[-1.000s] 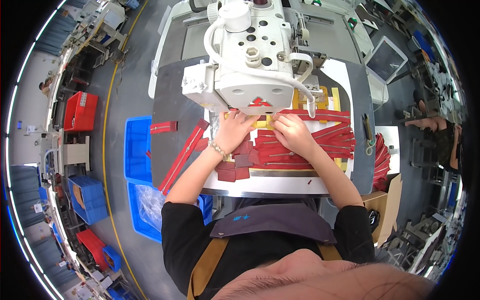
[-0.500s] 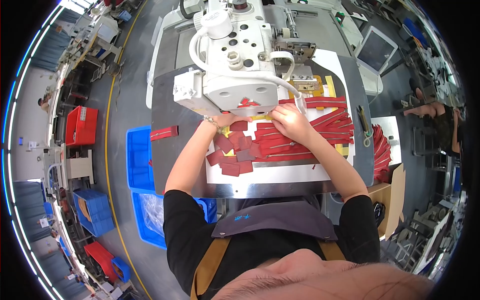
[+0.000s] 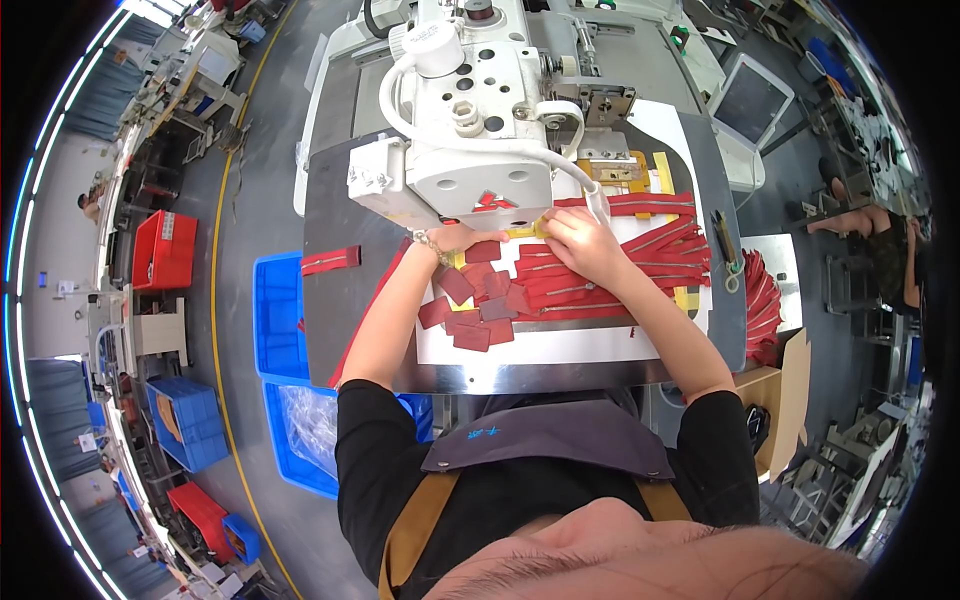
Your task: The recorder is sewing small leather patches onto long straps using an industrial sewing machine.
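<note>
My left hand (image 3: pixel 456 238) reaches under the front of a white sewing machine head (image 3: pixel 480 185); the machine hides most of its fingers. My right hand (image 3: pixel 582 240) is beside it, fingers bent together at a yellow strip (image 3: pixel 524 233) below the head. What they pinch is hidden. A long red zipper strip (image 3: pixel 372 312) runs beside my left forearm, its upper end lost near the machine. Small dark red fabric patches (image 3: pixel 470 337) lie scattered between my forearms. Several red zippers (image 3: pixel 650 265) with metal teeth spread out under and right of my right hand.
A short red zipper piece (image 3: pixel 331 260) lies on the table's left. Blue bins (image 3: pixel 262 320) stand below that edge. Scissors (image 3: pixel 733 270) lie at the right, near a hanging bundle of red zippers (image 3: pixel 763 305) and a cardboard box (image 3: pixel 790 400). A screen (image 3: pixel 752 100) stands back right.
The long red zipper strip now shows along my left forearm. Some fabric patches have shifted slightly right, with the white sheet under them. My hands stay nearly in place under the machine head.
</note>
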The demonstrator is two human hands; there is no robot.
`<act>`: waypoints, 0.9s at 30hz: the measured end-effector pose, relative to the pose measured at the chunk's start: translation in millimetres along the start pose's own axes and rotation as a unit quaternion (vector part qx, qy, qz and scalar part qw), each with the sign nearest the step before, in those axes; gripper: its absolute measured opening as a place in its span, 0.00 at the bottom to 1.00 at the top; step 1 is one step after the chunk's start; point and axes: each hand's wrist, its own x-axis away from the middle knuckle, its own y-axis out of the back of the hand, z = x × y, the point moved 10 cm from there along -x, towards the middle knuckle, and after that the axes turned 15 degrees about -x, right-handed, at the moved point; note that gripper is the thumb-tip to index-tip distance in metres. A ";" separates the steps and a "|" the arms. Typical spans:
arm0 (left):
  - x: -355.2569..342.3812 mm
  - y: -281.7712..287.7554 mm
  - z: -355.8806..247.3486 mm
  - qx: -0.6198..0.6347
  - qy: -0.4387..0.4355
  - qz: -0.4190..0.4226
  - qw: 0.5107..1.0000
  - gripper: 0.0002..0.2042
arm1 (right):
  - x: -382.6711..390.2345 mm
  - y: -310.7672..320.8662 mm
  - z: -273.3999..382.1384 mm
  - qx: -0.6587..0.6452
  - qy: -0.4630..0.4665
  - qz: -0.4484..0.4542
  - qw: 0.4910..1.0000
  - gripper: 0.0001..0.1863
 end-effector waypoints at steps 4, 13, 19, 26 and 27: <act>20.6 12.2 -23.2 -0.067 0.087 0.047 0.993 0.47 | 4.8 5.8 -2.2 -0.001 -0.003 -0.011 1.000 0.09; 51.8 28.0 -65.3 -0.109 -0.120 -0.192 0.968 0.35 | 14.7 0.3 17.8 -0.032 -0.027 0.004 0.999 0.09; 61.5 35.2 -72.4 -0.099 -0.112 -0.210 0.966 0.36 | 14.7 -0.3 18.1 -0.028 -0.026 0.002 0.999 0.09; 79.4 31.8 -85.2 -0.144 -0.051 -0.219 0.964 0.34 | 14.8 0.7 20.3 -0.004 -0.017 0.004 1.000 0.09; 83.9 33.9 -90.2 -0.162 -0.056 -0.240 0.955 0.35 | 14.2 -0.8 20.9 0.008 -0.022 0.018 1.000 0.09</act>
